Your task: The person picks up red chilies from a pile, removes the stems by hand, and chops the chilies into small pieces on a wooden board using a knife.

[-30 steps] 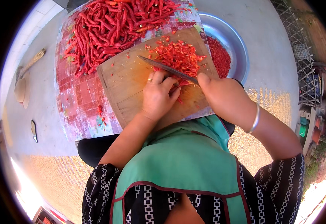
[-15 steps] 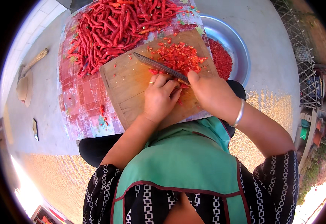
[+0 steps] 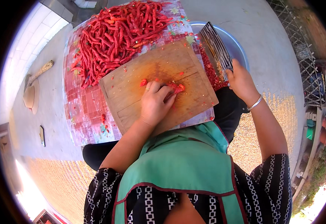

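Heap of whole red chillies [image 3: 120,31] lies beyond the wooden cutting board [image 3: 151,80]; metal bowl [image 3: 235,46] of chopped chilli just right. Left hand [image 3: 154,104] rests curled on board, fingertips bunched on chilli bits [image 3: 178,88]. Right hand [image 3: 241,82] clenched round cleaver [image 3: 215,50] handle, blade tilted over bowl.

A worn, matt rectangular wooden chopping board [image 3: 159,84] stained orange. A broad steel cleaver blade [image 3: 216,50], dull and streaked. A shiny round metal basin [image 3: 237,48]. Glossy, smooth red chilli peppers [image 3: 118,31] on a sleek checked plastic sheet [image 3: 82,108].
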The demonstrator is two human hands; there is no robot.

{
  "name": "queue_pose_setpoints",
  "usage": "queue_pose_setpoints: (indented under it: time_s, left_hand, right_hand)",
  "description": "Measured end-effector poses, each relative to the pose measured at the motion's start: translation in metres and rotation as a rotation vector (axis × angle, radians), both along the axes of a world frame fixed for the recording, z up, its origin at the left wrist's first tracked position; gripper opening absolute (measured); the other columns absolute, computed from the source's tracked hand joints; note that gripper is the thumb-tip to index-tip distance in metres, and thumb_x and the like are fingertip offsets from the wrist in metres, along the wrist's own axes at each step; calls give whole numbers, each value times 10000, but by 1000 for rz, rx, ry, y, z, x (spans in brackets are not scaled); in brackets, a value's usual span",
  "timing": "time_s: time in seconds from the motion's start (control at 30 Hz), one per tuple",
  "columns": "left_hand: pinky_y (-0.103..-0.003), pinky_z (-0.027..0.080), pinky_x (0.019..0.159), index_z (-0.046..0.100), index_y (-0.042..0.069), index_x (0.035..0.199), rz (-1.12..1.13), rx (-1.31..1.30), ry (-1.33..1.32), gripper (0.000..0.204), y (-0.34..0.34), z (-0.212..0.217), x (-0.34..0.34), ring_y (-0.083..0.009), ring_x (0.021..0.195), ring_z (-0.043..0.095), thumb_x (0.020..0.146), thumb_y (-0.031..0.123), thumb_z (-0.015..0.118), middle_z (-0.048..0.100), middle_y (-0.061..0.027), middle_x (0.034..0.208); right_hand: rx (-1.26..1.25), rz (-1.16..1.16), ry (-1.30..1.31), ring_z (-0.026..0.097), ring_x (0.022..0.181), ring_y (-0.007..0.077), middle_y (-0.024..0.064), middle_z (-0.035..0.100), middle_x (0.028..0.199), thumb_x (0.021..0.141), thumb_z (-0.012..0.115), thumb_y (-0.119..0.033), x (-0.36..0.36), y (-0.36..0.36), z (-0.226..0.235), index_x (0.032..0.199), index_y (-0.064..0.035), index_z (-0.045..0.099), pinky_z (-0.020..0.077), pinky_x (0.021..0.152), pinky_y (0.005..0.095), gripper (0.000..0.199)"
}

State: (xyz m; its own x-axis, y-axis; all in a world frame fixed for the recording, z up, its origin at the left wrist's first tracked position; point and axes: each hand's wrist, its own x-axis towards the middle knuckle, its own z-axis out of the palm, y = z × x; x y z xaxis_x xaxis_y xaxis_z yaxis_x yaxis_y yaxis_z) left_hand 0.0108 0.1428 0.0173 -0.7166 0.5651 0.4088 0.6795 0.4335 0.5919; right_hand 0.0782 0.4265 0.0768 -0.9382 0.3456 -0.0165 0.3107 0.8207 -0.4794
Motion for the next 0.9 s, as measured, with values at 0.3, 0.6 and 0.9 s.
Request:
queue_pose_setpoints:
  time_s: [0.3, 0.6, 0.9]
  left_hand:
    - [-415, 496, 710, 614, 83, 886, 100, -15, -158, 239, 10, -9, 4, -319, 887, 549, 724, 143, 778, 526, -108, 911]
    - [-397, 491, 707, 635, 73, 819, 40, -16, 111, 229, 8, 7, 9, -299, 825, 546, 678, 126, 807, 535, -104, 880]
    - [-399, 518, 729, 666, 90, 807, 45, -16, 44, 175, 5, -2, 3, -298, 884, 567, 677, 131, 775, 588, -80, 938]
  right_hand:
    - [213, 465, -65, 606, 662, 405, 207, 575, 752, 869, 543, -64, 15, -72, 34, 929, -18, 413, 475, 550, 478, 150]
    - [262, 538, -17, 628, 579, 359, 178, 599, 681, 806, 543, -44, 12, -86, 27, 908, -20, 433, 501, 490, 436, 152]
    - [261, 596, -198, 608, 601, 396, 207, 583, 743, 819, 526, -30, 33, -89, 67, 929, -6, 413, 479, 518, 463, 160]
